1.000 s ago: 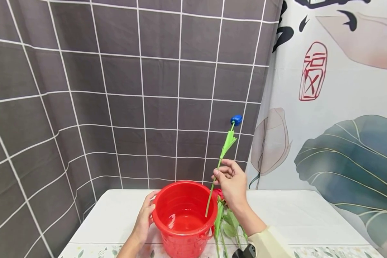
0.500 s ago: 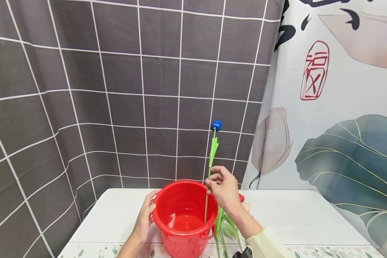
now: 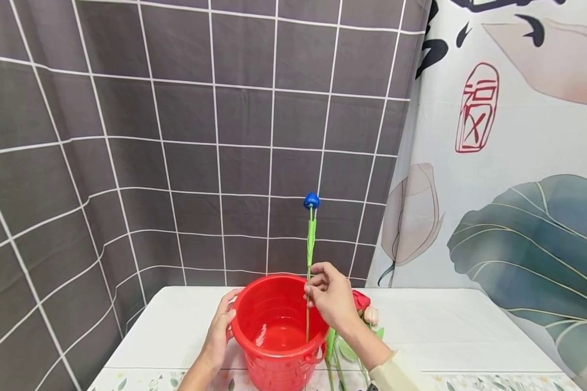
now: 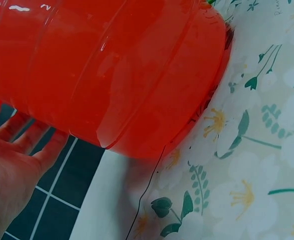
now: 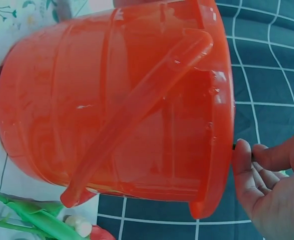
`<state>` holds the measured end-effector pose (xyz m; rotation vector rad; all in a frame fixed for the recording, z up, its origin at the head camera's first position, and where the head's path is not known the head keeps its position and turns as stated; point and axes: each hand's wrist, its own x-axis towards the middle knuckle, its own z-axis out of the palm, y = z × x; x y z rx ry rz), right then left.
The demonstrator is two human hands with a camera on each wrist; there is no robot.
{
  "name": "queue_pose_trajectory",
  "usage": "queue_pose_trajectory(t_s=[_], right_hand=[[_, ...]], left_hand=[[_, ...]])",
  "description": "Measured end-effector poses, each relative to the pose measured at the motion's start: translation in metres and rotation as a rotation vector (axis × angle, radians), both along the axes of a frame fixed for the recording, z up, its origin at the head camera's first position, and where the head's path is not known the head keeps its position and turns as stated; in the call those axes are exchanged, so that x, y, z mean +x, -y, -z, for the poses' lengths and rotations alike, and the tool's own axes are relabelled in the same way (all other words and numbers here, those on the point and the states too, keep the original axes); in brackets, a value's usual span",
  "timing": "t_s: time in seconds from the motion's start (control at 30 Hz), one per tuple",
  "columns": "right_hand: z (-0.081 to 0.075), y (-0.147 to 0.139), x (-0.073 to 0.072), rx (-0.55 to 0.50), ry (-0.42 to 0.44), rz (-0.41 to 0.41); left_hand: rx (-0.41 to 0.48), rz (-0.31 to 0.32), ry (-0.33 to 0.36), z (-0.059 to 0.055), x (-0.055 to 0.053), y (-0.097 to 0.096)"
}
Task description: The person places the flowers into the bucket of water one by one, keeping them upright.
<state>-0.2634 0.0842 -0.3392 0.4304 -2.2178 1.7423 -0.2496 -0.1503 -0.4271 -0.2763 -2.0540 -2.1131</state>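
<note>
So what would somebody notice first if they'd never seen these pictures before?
Probably the big red bucket standing at the near part of the white table. Next, maybe the blue flower, which the right hand holds upright, with its lower end inside the bucket. Then perhaps the red flower, on the table to the bucket's right.

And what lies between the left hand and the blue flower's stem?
Part of the red bucket: from the left hand across to the stem come its rim and open inside. The head view shows this.
</note>
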Motion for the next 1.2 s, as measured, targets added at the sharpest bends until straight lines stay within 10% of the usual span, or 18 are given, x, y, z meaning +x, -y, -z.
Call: queue_pose_trajectory(t_s=[1.2], right_hand=[[0.000,0.003,0.011,0.193,-0.024,-0.080]], left_hand=[[-0.018,-0.006,-0.019,0.002,0.001,0.001]])
